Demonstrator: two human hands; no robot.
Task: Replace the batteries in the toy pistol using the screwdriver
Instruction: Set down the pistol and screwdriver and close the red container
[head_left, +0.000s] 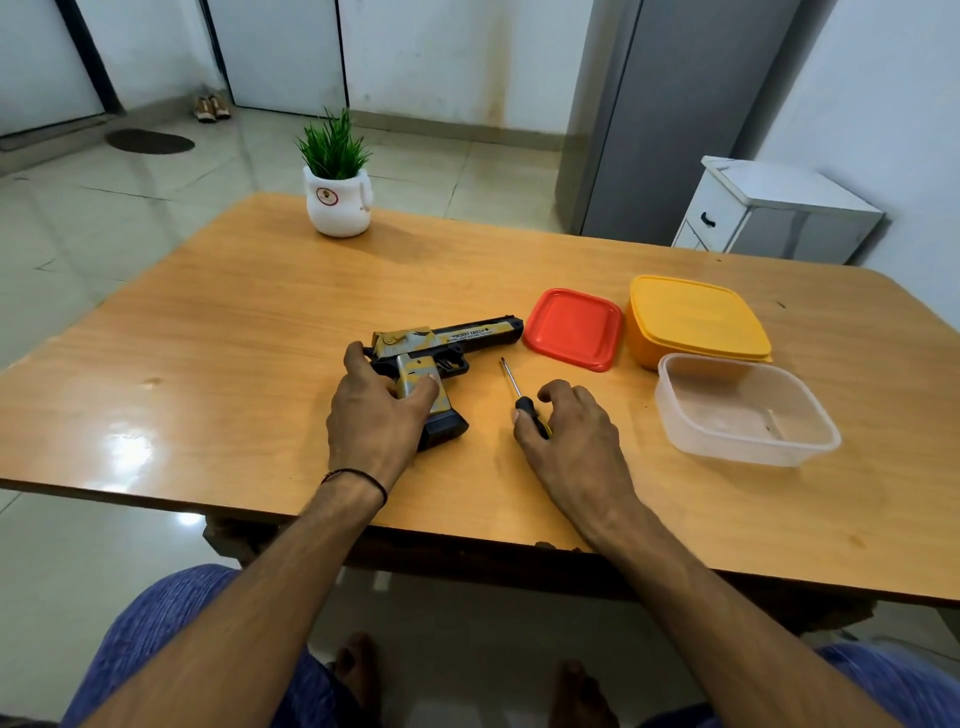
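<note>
The toy pistol (441, 348) lies flat on the wooden table (234, 322), near the centre of the frame, with its barrel pointing to the right toward the red lid (573, 328). The screwdriver (521, 394) lies just right of it.

The risk I see is with the screwdriver: the right hand (566, 431) only curls over the handle, and I cannot tell if the fingers have really closed on it. With such a loose hold the thin tool may roll away or slip when lifted.

The left hand (376, 410) comes from below, palm down, fingers spread and bent around the pistol's handle part, pressing it on the table. Both forearms reach up from the bottom of the frame.
</note>
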